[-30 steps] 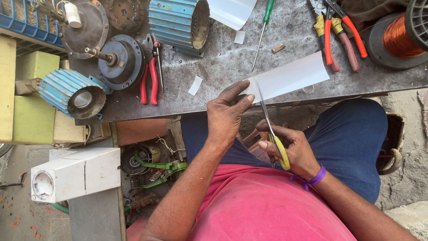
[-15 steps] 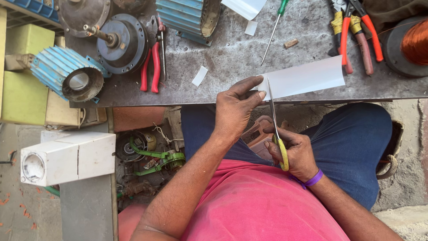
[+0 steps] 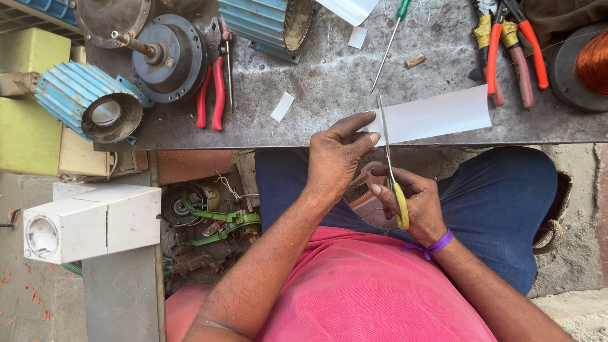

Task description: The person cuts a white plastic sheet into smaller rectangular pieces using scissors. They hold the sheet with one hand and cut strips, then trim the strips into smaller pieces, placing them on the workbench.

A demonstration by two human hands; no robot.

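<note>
My left hand (image 3: 335, 158) pinches the near end of a white paper strip (image 3: 437, 114) that lies across the front edge of the grey metal workbench (image 3: 316, 82). Scissors with a yellow handle (image 3: 394, 171) are held in my right hand (image 3: 411, 202), their long blades crossing the strip's left end right beside my left fingertips. Both hands hover over my lap, above blue trousers and a pink shirt.
On the bench lie red-handled pliers (image 3: 212, 88), a green-handled screwdriver (image 3: 389, 38), more pliers (image 3: 506, 44), a copper wire coil (image 3: 592, 60), motor parts (image 3: 164, 54), blue finned housings (image 3: 88, 107) and small paper scraps (image 3: 282, 106). A white box (image 3: 95, 221) sits lower left.
The scissor blades have moved up across the paper strip's left end, and my left hand has shifted slightly along the strip. The view has drifted, showing more of the bench.
</note>
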